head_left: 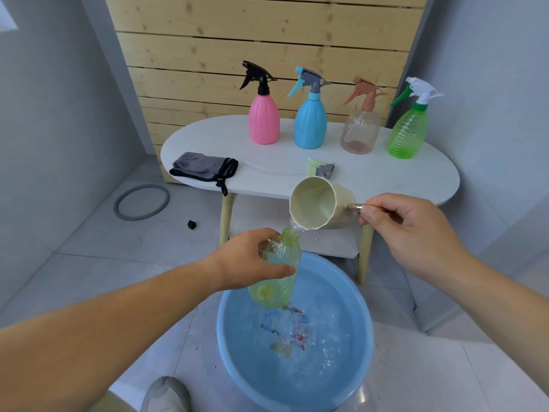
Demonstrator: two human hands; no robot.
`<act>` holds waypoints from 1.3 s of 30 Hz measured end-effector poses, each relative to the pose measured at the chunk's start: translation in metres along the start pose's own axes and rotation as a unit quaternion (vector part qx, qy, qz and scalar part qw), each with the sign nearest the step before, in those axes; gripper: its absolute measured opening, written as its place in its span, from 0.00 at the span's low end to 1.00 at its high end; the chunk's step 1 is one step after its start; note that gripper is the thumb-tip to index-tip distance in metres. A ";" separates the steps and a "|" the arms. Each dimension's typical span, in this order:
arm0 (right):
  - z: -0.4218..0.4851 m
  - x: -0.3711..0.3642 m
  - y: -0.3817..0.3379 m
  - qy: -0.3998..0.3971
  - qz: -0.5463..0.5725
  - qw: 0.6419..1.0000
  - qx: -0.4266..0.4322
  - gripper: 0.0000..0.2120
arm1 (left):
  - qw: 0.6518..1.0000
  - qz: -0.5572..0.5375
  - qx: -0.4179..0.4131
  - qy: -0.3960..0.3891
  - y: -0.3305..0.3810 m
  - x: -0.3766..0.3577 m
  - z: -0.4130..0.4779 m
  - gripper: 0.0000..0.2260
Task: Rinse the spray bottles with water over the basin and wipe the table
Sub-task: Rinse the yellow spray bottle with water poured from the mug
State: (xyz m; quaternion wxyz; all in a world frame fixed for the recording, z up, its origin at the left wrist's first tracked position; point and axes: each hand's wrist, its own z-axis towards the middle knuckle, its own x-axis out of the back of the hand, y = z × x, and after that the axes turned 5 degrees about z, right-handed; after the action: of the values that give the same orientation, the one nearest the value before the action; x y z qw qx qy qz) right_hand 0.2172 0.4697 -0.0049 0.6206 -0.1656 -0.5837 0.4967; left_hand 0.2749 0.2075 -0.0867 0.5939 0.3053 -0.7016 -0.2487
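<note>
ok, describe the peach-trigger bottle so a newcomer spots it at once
On the white oval table by the wooden slat wall, four spray bottles stand in a row. The peach-trigger bottle is third from the left, between the blue bottle and the green bottle. Only it has a clear, brownish body and a peach trigger head.

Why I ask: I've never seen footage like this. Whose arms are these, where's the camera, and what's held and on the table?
No machine here: a person wears one camera on the head, looking down at their own bare arms. The left hand grips an uncapped yellowish bottle over the blue basin of water on the floor. The right hand tips a cream cup by its handle, pouring water into the bottle's neck. On the white table stand a pink bottle, a blue bottle, a brownish clear bottle and a green bottle, all with sprayers; a grey cloth and a loose spray head lie in front.
</note>
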 end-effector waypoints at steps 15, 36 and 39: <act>-0.001 0.000 0.001 0.003 -0.019 0.999 0.029 0.07 | 1.000 0.009 0.006 -0.007 -0.003 -0.001 0.002 0.25; -0.001 -0.001 0.001 0.014 -0.037 0.997 0.066 0.05 | 1.000 0.016 0.011 -0.009 -0.002 -0.003 0.003 0.26; -0.002 -0.002 0.000 0.016 -0.039 0.996 0.074 0.05 | 1.000 0.012 0.011 -0.010 -0.002 -0.003 0.003 0.25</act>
State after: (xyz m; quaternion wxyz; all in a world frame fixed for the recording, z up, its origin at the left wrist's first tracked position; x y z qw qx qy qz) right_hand 0.2189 0.4692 -0.0066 0.6590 -0.1044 -0.5418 0.5112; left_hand 0.2728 0.2083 -0.0909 0.5862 0.3008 -0.7139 -0.2370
